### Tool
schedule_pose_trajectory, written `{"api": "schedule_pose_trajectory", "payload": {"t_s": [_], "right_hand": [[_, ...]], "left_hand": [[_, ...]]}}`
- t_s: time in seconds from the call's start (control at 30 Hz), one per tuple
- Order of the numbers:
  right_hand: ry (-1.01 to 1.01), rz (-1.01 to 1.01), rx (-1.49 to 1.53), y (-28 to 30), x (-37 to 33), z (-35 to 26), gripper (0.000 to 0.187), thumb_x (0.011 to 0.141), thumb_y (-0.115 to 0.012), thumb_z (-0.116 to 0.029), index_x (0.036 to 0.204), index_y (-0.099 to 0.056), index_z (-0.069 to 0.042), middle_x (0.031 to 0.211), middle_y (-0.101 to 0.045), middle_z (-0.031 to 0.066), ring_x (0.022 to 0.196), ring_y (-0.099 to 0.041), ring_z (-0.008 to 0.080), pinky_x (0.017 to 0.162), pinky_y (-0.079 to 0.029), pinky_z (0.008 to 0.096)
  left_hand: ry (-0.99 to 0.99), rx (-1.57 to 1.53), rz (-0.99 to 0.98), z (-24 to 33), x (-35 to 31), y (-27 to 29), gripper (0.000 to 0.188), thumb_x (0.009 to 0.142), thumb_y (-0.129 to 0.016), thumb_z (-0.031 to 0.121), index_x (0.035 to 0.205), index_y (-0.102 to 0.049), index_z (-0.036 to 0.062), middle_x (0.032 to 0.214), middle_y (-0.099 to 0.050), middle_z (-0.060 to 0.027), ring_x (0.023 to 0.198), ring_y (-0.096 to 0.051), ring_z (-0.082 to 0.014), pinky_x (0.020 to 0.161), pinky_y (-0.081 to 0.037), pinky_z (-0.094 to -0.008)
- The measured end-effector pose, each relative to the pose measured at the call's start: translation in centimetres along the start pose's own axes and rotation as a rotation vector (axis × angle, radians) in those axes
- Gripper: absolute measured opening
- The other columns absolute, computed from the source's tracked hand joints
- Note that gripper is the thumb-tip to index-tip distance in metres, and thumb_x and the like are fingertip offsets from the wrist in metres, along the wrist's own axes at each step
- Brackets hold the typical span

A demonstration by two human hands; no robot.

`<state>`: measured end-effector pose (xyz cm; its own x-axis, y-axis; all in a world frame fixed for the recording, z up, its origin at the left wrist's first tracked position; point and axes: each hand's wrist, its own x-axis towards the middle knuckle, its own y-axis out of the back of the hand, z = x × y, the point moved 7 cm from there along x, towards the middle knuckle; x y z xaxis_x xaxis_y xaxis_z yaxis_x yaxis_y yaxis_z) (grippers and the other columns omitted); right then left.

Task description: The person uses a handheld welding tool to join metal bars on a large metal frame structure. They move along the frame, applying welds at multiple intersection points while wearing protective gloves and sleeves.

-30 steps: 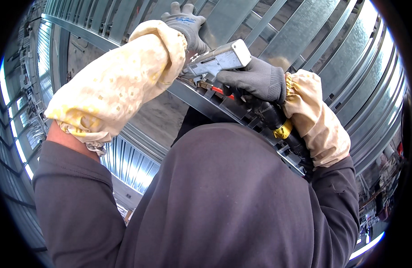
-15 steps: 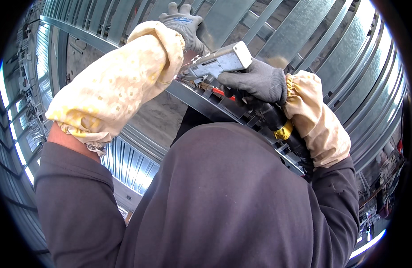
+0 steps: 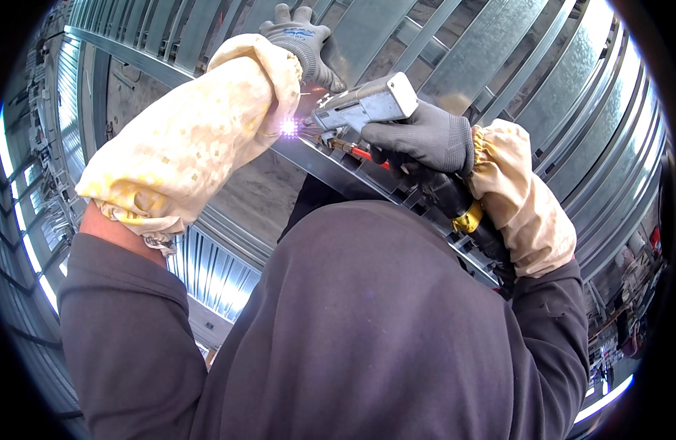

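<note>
Right hand [image 3: 426, 138]: closed around the grey metal tool [image 3: 367, 104].
Tool: sticks out left of that grip, its long side slanting left and a bit toward the body.
Bright spark [image 3: 289, 127]: just past the tool's tip, by the long metal rail [image 3: 338, 170].
Left hand [image 3: 300, 42]: fingers wide apart, farther out than the spark; I cannot tell what its palm touches.
Nearer hand: the right, on the tool.

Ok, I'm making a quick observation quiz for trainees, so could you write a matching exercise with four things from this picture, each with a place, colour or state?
Column one:
1. Right hand
2. Left hand
3. Band on the black tube
4. Bright spark

Column two:
A. Yellow
B. Just off the front end of the silvery tool
C. Gripping the silvery tool
D. Fingers spread

Pairs: 1-C, 2-D, 3-A, 4-B
</note>
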<state>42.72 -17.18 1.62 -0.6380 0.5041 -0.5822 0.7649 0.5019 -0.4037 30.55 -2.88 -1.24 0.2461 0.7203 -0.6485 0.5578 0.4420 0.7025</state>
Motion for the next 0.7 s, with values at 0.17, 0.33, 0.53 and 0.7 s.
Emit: {"api": "schedule_pose_trajectory", "payload": {"t_s": [0.17,0.33,0.53,0.7], "right_hand": [[-0.060,0.010,0.003,-0.1,-0.4,0.2,0.049,0.093,-0.069,-0.041,0.121,-0.063,-0.001,0.080,-0.068,0.0060,0.054,-0.058,0.0076,0.046,-0.048,0.0225],[-0.062,0.018,0.032,-0.2,-1.0,0.2,0.044,0.094,-0.068,-0.039,0.116,-0.063,-0.002,0.079,-0.067,0.0041,0.055,-0.057,0.0064,0.047,-0.048,0.0219],[-0.005,0.034,-0.016,-0.2,-1.2,-0.2,0.036,0.095,-0.067,-0.038,0.107,-0.066,-0.005,0.075,-0.064,0.0006,0.059,-0.057,0.0043,0.050,-0.047,0.0219],[0.010,0.038,-0.042,0.0,-0.9,0.5,0.037,0.094,-0.067,-0.040,0.107,-0.066,-0.005,0.075,-0.064,0.0007,0.058,-0.056,0.0044,0.049,-0.046,0.0219]], "left_hand": [[0.015,0.000,-0.011,0.1,-0.2,-0.1,0.102,0.040,-0.087,0.073,0.129,-0.064,0.0269,0.151,-0.036,-0.0073,0.144,-0.021,-0.0390,0.109,-0.031,-0.0575],[0.016,-0.028,-0.025,0.1,-0.3,0.2,0.101,0.043,-0.087,0.070,0.131,-0.063,0.0265,0.153,-0.034,-0.0080,0.144,-0.020,-0.0378,0.110,-0.030,-0.0565],[0.025,-0.034,-0.008,0.1,-0.6,0.2,0.103,0.043,-0.088,0.069,0.133,-0.062,0.0259,0.153,-0.035,-0.0079,0.145,-0.019,-0.0375,0.110,-0.030,-0.0556],[0.023,-0.030,-0.028,0.1,-0.6,0.5,0.103,0.043,-0.087,0.071,0.132,-0.063,0.0260,0.151,-0.036,-0.0075,0.145,-0.020,-0.0373,0.110,-0.030,-0.0553]]}}
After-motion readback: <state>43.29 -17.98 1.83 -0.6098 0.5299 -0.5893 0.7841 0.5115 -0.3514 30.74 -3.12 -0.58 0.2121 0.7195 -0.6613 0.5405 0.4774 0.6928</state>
